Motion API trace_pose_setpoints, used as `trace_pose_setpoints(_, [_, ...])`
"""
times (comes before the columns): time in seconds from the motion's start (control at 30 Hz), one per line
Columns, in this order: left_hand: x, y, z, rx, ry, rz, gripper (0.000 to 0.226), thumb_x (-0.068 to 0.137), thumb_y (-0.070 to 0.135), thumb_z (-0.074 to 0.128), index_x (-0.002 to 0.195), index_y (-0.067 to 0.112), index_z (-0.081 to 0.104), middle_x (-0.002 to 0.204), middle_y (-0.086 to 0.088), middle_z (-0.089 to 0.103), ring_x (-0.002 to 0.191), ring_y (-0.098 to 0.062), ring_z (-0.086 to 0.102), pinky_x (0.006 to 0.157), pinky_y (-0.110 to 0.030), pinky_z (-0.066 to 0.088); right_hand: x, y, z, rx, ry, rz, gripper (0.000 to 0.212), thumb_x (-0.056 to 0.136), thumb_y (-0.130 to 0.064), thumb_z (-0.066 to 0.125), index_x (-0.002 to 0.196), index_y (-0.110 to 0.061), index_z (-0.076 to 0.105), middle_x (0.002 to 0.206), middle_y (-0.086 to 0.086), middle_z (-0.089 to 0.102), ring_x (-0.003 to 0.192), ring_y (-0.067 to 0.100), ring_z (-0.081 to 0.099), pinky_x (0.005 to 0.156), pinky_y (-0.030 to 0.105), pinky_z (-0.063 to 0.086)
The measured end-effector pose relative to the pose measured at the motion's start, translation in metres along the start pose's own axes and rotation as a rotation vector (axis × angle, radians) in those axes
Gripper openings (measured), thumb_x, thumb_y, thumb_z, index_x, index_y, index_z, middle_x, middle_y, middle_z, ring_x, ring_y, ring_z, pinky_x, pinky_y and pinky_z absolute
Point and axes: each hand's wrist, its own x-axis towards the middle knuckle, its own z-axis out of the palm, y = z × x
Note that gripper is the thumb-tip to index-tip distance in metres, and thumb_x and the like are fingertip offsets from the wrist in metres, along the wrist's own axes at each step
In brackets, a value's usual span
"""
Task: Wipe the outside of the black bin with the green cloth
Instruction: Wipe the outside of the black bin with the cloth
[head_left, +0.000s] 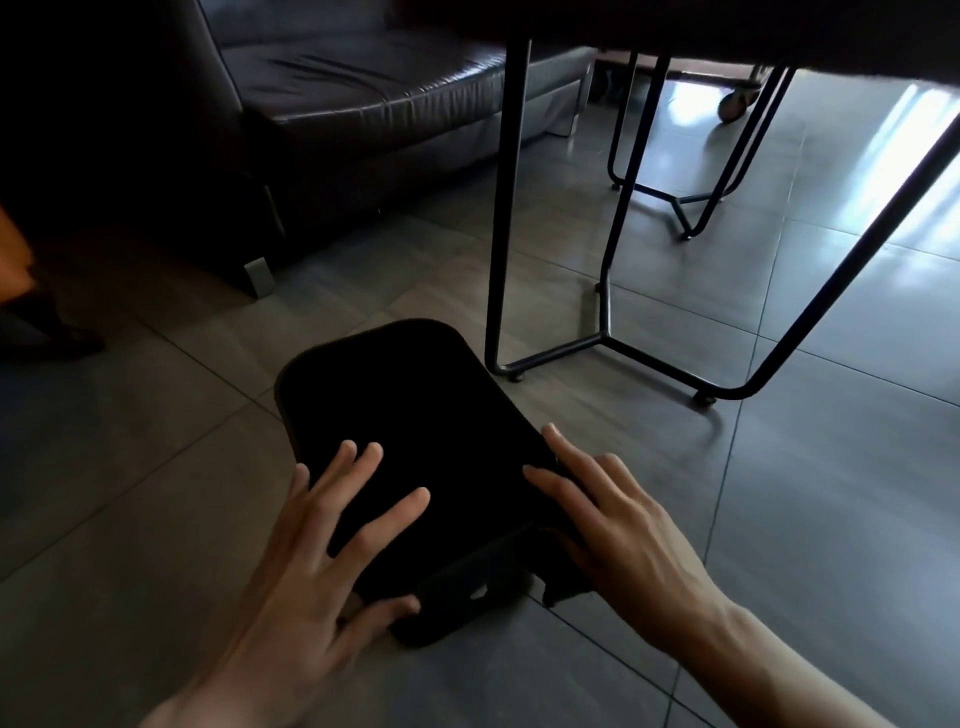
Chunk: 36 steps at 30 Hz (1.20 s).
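Observation:
The black bin (405, 405) lies on its side on the grey tiled floor, its long face up and its near end by my hands. My left hand (311, 561) rests flat on that face, fingers spread, thumb against the near rim. My right hand (623, 525) presses a dark cloth (566, 584) against the bin's right edge, fingers stretched out. Only one corner of the cloth shows below my palm, and the dim light hides its colour.
Thin black metal table legs (498, 208) stand just right of the bin's far end, with the tabletop overhead. A dark leather sofa (337, 93) fills the back left. A second wire frame (675, 197) and a caster wheel (732, 104) stand further back.

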Motion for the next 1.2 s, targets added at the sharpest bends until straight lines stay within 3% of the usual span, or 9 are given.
trace_pose_setpoints(0.07, [-0.003,-0.012,-0.008,-0.029,-0.036,0.010,0.068,0.095,0.059,0.053,0.156,0.036,0.036,0.170,-0.006,0.018,0.159,-0.030,0.015,0.128,-0.046,0.008,-0.003,-0.005,0.000,-0.076,-0.001,-0.031,0.063,0.083,-0.011,0.083,0.141,-0.015,0.057,0.158,0.018,0.043,0.115,0.030,0.058,0.074,0.038,0.062])
trace_pose_setpoints(0.17, [-0.007,-0.029,-0.020,-0.047,-0.089,0.014,0.071,0.092,0.057,0.057,0.156,0.038,0.034,0.171,-0.004,0.015,0.159,-0.026,0.012,0.129,-0.041,0.013,-0.006,-0.010,0.000,-0.187,0.056,-0.125,0.062,0.080,-0.006,0.083,0.137,-0.015,0.061,0.149,0.021,0.052,0.116,0.038,0.057,0.088,0.042,0.059])
trace_pose_setpoints(0.33, [-0.010,-0.046,-0.038,0.012,-0.131,0.002,0.072,0.090,0.061,0.054,0.156,0.040,0.032,0.171,0.001,0.014,0.159,-0.016,0.014,0.111,-0.038,0.032,0.000,-0.020,0.005,-0.251,0.155,-0.251,0.045,0.097,-0.012,0.061,0.141,-0.019,0.057,0.144,0.016,0.059,0.121,0.041,0.058,0.099,0.052,0.045])
trace_pose_setpoints(0.47, [-0.013,-0.047,-0.041,0.035,-0.116,-0.003,0.074,0.090,0.063,0.054,0.157,0.040,0.031,0.171,0.003,0.014,0.158,-0.007,0.007,0.104,-0.037,0.039,0.008,-0.025,0.008,-0.150,0.097,-0.349,0.040,0.109,-0.013,0.044,0.149,-0.014,0.050,0.150,0.013,0.055,0.145,0.037,0.042,0.119,0.060,0.031])
trace_pose_setpoints(0.57, [-0.010,-0.046,-0.037,0.010,-0.124,-0.001,0.077,0.089,0.066,0.058,0.156,0.039,0.032,0.171,0.003,0.015,0.159,-0.016,0.012,0.108,-0.039,0.036,0.007,-0.026,0.011,-0.071,0.015,-0.384,0.045,0.113,-0.013,0.031,0.157,-0.009,0.035,0.160,0.010,0.042,0.156,0.031,0.021,0.125,0.054,0.025])
trace_pose_setpoints(0.63, [-0.009,-0.046,-0.033,-0.002,-0.118,0.000,0.076,0.089,0.066,0.058,0.156,0.039,0.034,0.171,0.002,0.016,0.159,-0.021,0.015,0.111,-0.039,0.033,0.007,-0.025,0.010,-0.033,-0.010,-0.390,0.045,0.112,-0.013,0.031,0.157,-0.009,0.034,0.162,0.009,0.039,0.157,0.029,0.019,0.125,0.051,0.026])
trace_pose_setpoints(0.87, [-0.011,-0.046,-0.029,-0.024,-0.078,0.028,0.067,0.096,0.064,0.051,0.156,0.036,0.038,0.170,0.002,0.023,0.158,-0.026,0.018,0.123,-0.042,0.032,0.011,-0.033,-0.006,0.129,-0.036,-0.315,0.030,0.109,-0.013,0.045,0.130,-0.009,0.065,0.139,0.004,0.064,0.149,0.024,0.040,0.122,0.047,0.033])
trace_pose_setpoints(1.03, [0.004,-0.040,-0.037,-0.082,0.006,0.027,0.064,0.099,0.065,0.042,0.155,0.035,0.040,0.168,0.003,0.028,0.157,-0.026,0.023,0.116,-0.038,0.035,0.028,-0.032,-0.031,0.252,-0.068,-0.262,0.023,0.103,-0.016,0.060,0.125,-0.012,0.067,0.131,-0.003,0.067,0.147,0.015,0.042,0.124,0.039,0.032])
trace_pose_setpoints(1.2, [0.033,-0.035,-0.049,-0.212,0.123,-0.034,0.057,0.102,0.060,0.039,0.154,0.036,0.041,0.165,0.010,0.034,0.154,-0.018,0.031,0.120,-0.029,0.032,0.064,-0.023,-0.063,0.382,-0.085,-0.166,0.024,0.102,-0.012,0.058,0.123,-0.019,0.068,0.127,-0.007,0.068,0.135,0.005,0.053,0.107,0.021,0.046])
